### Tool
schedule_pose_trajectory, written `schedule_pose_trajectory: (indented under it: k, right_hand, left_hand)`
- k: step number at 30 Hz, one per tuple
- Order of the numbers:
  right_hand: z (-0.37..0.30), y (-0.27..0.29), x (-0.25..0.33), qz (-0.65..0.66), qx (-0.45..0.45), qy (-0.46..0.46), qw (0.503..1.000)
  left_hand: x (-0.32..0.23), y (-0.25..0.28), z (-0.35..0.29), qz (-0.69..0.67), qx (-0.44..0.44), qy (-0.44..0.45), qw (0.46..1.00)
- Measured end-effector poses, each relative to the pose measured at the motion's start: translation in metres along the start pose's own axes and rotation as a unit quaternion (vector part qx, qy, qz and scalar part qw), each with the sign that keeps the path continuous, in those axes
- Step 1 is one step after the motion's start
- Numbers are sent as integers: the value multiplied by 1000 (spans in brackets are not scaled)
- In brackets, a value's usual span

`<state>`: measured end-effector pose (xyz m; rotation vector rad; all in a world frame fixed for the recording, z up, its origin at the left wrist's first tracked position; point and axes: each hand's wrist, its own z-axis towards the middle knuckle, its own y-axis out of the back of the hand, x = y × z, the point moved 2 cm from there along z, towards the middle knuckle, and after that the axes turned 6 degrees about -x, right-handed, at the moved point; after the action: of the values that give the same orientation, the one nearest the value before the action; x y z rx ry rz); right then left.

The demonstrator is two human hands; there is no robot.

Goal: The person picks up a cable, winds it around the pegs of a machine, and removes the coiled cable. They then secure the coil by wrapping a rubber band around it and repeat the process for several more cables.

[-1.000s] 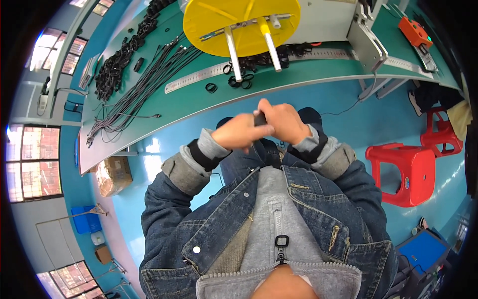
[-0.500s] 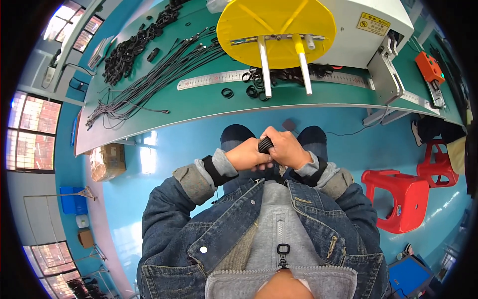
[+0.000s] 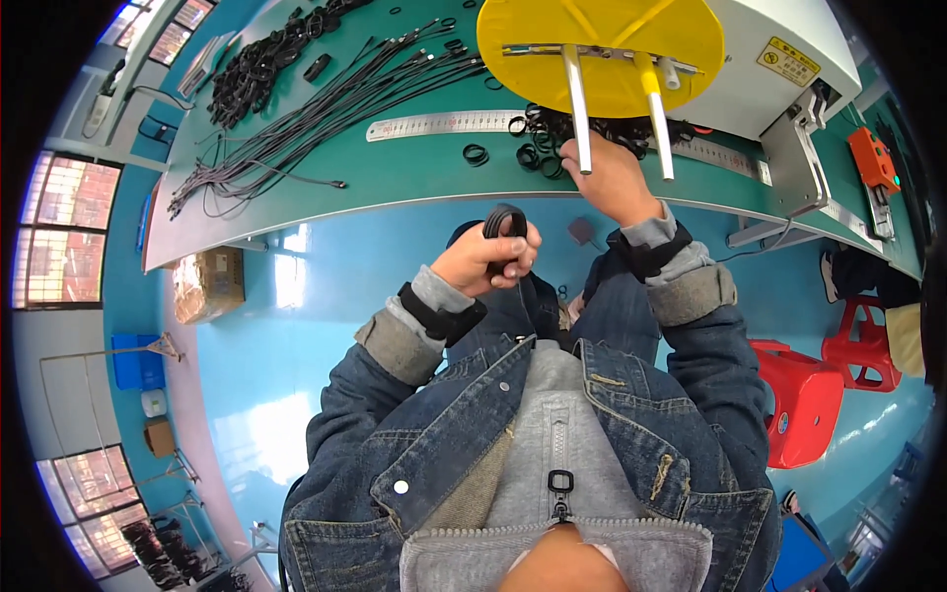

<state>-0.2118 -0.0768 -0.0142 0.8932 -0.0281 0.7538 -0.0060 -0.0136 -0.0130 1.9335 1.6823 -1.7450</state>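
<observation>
My left hand (image 3: 490,259) is closed on a coiled black cable (image 3: 505,219), raised in front of the table's near edge. The coil's loops stand up above my fingers. My right hand (image 3: 614,183) is stretched over the green tabletop at a pile of black bands (image 3: 543,133) below a yellow disc (image 3: 602,25). One of the disc's silver rods crosses in front of its fingers, so whether they grip a band does not show. A few loose black bands (image 3: 475,155) lie to the left of the pile.
Several straight black cables (image 3: 326,118) are spread on the table's left, with a heap of black coils (image 3: 258,74) behind. A steel ruler (image 3: 444,124) lies under the disc. A white machine (image 3: 779,59) and an orange box (image 3: 874,160) stand right. Red stools (image 3: 804,405) are on the floor.
My hands were together around the coil in front of my lap. The right has let go and moved forward to the bands; the left keeps the coil, now slightly further forward.
</observation>
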Motion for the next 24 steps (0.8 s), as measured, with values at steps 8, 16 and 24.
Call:
schedule_pose_trajectory:
  k: [8,16,24]
  right_hand:
    - [-1,26,28,635,50,-444,631]
    - [-39,31,46,665,168,-457,566]
    - [-61,42,70,758,12,-387,524]
  left_hand:
    - [-22,-9,19,55,-129,-139,980]
    - [-19,-29,29,178,-68,-173,966]
    - [-20,-35,30,201,-70,-154,965]
